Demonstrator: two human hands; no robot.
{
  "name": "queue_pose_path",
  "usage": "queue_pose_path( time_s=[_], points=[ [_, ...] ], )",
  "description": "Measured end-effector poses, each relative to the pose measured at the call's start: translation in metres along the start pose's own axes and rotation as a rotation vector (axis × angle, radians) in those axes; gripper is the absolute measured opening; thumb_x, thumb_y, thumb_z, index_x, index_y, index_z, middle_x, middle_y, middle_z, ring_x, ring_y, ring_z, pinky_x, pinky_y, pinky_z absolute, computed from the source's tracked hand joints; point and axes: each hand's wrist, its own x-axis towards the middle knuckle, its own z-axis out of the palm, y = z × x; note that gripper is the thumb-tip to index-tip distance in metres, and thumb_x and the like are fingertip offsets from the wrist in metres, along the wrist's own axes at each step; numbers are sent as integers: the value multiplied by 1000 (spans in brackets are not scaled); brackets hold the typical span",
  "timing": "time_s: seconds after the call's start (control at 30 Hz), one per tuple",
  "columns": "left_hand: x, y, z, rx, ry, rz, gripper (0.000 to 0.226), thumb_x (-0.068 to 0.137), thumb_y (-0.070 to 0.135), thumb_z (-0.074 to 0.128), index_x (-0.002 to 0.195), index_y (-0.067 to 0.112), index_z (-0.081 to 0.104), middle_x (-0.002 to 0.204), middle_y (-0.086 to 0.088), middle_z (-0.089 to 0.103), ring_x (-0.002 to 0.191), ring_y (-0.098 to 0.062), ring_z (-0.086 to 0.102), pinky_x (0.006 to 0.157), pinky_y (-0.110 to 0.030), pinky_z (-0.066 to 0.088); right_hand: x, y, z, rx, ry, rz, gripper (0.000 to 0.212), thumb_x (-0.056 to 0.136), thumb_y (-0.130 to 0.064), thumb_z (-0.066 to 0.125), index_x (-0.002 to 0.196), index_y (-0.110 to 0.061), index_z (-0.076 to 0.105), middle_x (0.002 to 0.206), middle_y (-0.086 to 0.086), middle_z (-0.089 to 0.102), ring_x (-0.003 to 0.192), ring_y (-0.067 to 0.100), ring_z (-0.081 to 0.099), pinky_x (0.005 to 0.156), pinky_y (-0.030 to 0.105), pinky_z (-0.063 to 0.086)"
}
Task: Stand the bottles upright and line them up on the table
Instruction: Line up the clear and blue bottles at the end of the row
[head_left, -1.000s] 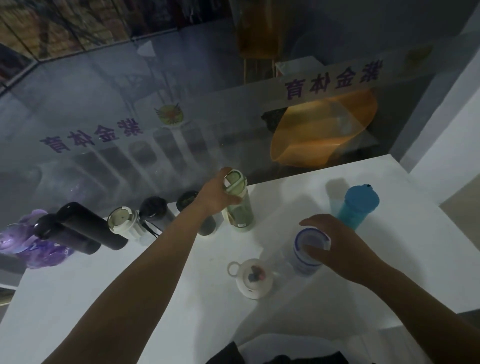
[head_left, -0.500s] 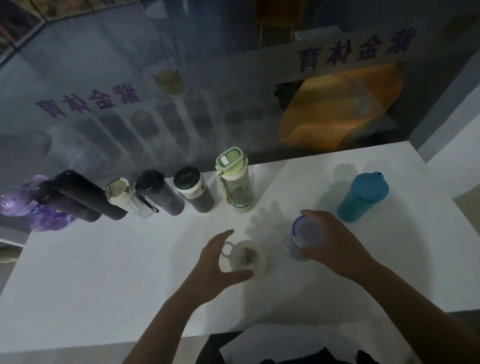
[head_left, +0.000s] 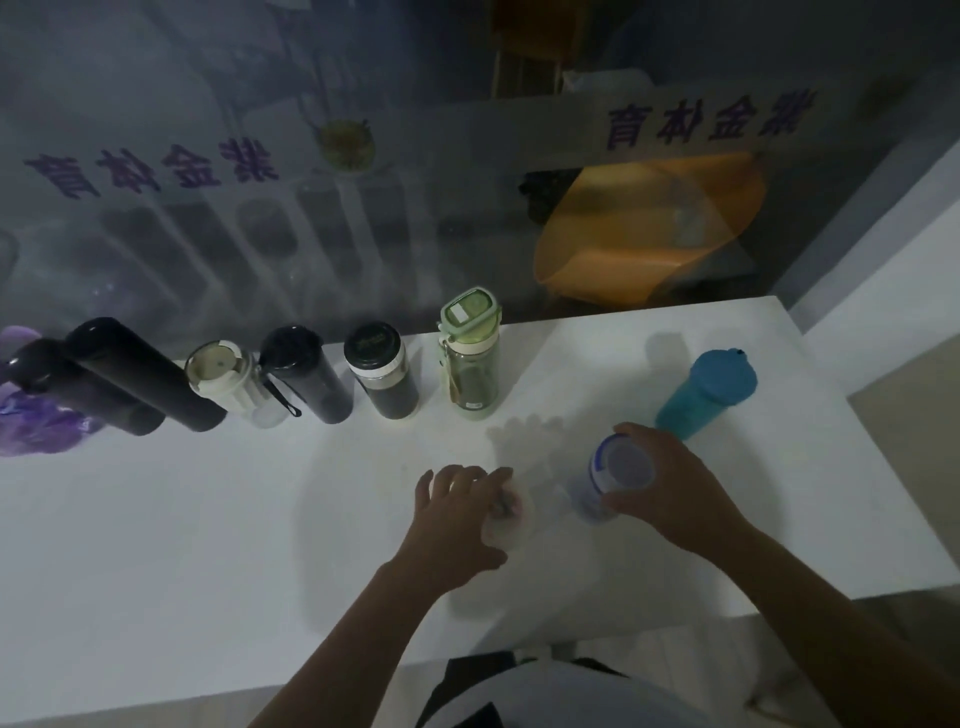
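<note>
Several bottles stand upright in a row along the table's far edge, ending on the right with a green bottle (head_left: 471, 358) beside a dark bottle with a silver band (head_left: 382, 370). A teal bottle (head_left: 707, 393) stands alone at the right. My right hand (head_left: 662, 480) grips a clear bottle with a blue-rimmed open mouth (head_left: 618, 470), upright in the middle. My left hand (head_left: 460, 512) lies over a white lid (head_left: 511, 519) flat on the table, fingers curled around it; most of the lid is hidden.
The white table (head_left: 156, 545) ends at a glass wall behind the row. A purple bottle (head_left: 31, 415) stands at the far left edge. The table's right edge runs just past the teal bottle, and its near edge lies close to my body.
My left hand left the green bottle in the row, came back toward me and closed over the white lid. My right hand has stayed on the clear bottle.
</note>
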Motion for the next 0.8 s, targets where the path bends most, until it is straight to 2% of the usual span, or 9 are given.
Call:
queue_pose_path(
  time_s=[0.1,0.17,0.3,0.37,0.43,0.53,0.67,0.8],
  points=[
    [9,-4,-6,27,-77,57,101,67,47,78,151,38,22,146,9,36,142,-23,23,120,-44,12,-6,0,-2,-25,-13,55,82,64,-35,83,134,-33,41,121,-13,46,106,9,49,85,25,38],
    [16,-5,-9,5,-105,88,102,67,44,79,151,37,23,145,9,37,139,-23,25,117,-39,20,-9,3,-4,-38,6,92,82,62,-39,83,132,-37,41,121,-16,46,106,10,51,85,25,40],
    [28,-3,-10,-84,-158,154,101,63,39,84,149,37,30,135,10,41,123,-21,35,99,-34,43,-15,12,-11,-62,36,137,82,60,-45,83,131,-38,43,123,-14,49,104,10,53,85,27,43],
    [32,2,-12,-108,-167,156,97,64,35,85,147,35,34,131,10,42,118,-18,36,87,-30,46,-18,17,-16,-66,56,154,82,60,-44,83,131,-36,44,123,-11,50,103,11,53,85,27,43],
    [35,6,-14,-118,-157,142,95,64,34,84,146,36,35,132,9,42,119,-17,35,83,-30,47,-19,21,-23,-72,77,163,82,61,-41,84,132,-33,44,125,-9,51,101,12,52,85,28,43],
    [42,13,-15,-123,-133,103,96,63,36,84,145,38,34,134,10,41,121,-18,36,86,-32,48,-17,29,-33,-74,83,168,82,63,-38,84,134,-29,44,125,-6,51,102,13,52,85,28,42],
    [58,30,-25,-108,-78,34,96,60,45,83,143,41,34,132,9,47,118,-20,42,99,-38,42,-11,42,-47,-38,80,165,81,63,-35,85,132,-31,44,124,-11,50,104,14,53,84,28,42],
    [90,53,-41,-113,-47,-15,95,61,47,84,143,38,35,130,6,51,118,-23,48,101,-40,45,-8,52,-60,-68,27,93,79,63,-36,82,133,-33,45,125,-15,46,110,12,51,89,31,45]
  ],
)
